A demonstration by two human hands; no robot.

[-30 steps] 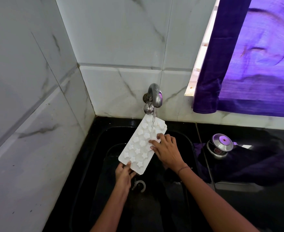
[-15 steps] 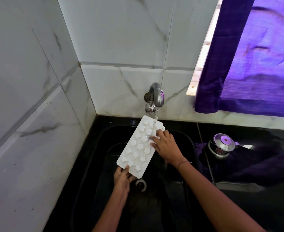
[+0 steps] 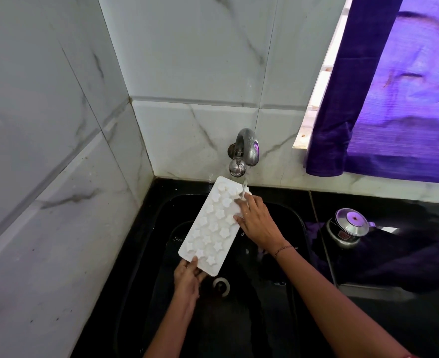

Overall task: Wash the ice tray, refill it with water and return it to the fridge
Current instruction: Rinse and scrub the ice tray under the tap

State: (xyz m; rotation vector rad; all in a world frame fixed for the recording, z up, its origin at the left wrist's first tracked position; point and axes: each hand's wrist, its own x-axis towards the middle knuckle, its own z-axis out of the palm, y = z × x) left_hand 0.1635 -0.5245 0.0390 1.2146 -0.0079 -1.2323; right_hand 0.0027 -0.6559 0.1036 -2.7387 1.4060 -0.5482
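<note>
A white ice tray (image 3: pixel 210 226) with star-shaped bumps is held tilted over the black sink (image 3: pixel 288 218), its far end under the running steel tap (image 3: pixel 245 151). My left hand (image 3: pixel 187 276) grips the tray's near corner from below. My right hand (image 3: pixel 254 218) lies on the tray's far right edge, fingers spread flat on its surface where the water stream lands.
White marble-look tiles close in the left and back. A purple curtain (image 3: pixel 394 99) hangs at the upper right. On the black counter to the right stands a steel pot with a lid (image 3: pixel 347 227) on dark cloth. The sink drain (image 3: pixel 221 285) lies below the tray.
My right hand has slid up the tray's right edge toward the tap. The tray's near end has shifted slightly left with my left hand.
</note>
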